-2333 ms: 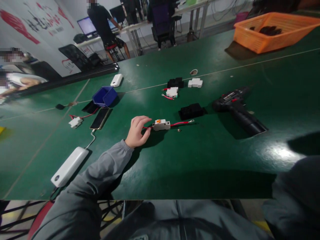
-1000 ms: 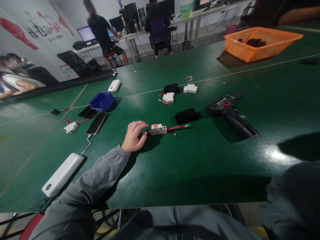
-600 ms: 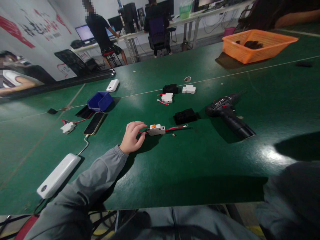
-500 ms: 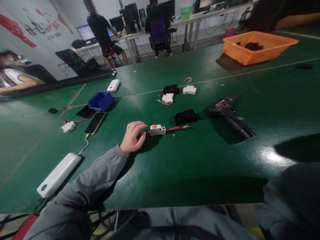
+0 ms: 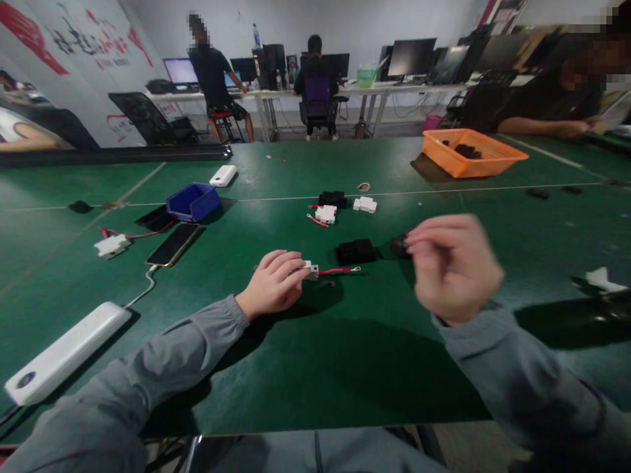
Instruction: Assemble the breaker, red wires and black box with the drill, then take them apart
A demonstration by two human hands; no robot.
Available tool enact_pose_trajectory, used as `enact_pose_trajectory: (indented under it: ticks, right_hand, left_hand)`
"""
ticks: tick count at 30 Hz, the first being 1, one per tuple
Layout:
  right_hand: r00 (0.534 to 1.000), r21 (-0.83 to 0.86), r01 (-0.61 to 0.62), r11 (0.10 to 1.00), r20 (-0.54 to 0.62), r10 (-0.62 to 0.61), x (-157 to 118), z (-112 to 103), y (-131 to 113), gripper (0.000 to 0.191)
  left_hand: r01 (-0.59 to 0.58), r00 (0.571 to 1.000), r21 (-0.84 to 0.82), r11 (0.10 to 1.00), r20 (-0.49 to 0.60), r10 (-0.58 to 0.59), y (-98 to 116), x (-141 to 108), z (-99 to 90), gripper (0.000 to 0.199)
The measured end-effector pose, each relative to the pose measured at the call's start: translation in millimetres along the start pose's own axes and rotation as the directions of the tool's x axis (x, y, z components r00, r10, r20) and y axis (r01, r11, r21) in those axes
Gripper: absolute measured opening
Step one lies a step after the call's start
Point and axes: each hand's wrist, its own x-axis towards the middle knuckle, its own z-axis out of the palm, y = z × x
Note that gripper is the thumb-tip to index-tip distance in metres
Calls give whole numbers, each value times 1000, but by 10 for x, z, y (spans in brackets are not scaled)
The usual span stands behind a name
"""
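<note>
My left hand [image 5: 273, 284] lies with curled fingers over a white circuit breaker [image 5: 312, 270] and covers most of it. From the breaker's right end runs a red wire [image 5: 336, 270] with a ring terminal at its tip. A small screw [image 5: 332, 284] lies just below that wire. My right hand [image 5: 456, 272] is raised over the table, slightly blurred, thumb and fingers pinched together; whatever they may hold is hidden. Behind it the power drill [image 5: 400, 246] shows only in part. A black plastic block [image 5: 355, 251] lies between the two hands, beyond the wire.
Farther back are another wired breaker [image 5: 325, 214], a plain white breaker [image 5: 365, 204] and a black block [image 5: 332, 199]. Left stand a blue bin [image 5: 193, 203], a phone [image 5: 173, 245] and a white power bank [image 5: 69, 355]. An orange basket [image 5: 473, 167] sits back right; a person [image 5: 547, 105] is beyond.
My right hand has come into view, raised in front of the drill. My left hand has moved from the breaker's left wire onto its body. The view has tilted up.
</note>
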Motion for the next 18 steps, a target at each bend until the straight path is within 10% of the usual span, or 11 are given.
enact_pose_trajectory:
  ticks: [3,8,18]
  right_hand:
    - [984,-20,76,997,166,-72,-219,365,87,12]
    - [815,-119,126,985,579,-34,-575,788,118,28]
    - [701,-175,147,974,713,22,-497,731,176,18]
  left_hand:
    - [-32,995,14,999,95,30,115,171,96,35]
    - [32,993,-20,999,110,-29,160,269,197,29]
    - [40,987,5,999,156,-40,85,191,171,27]
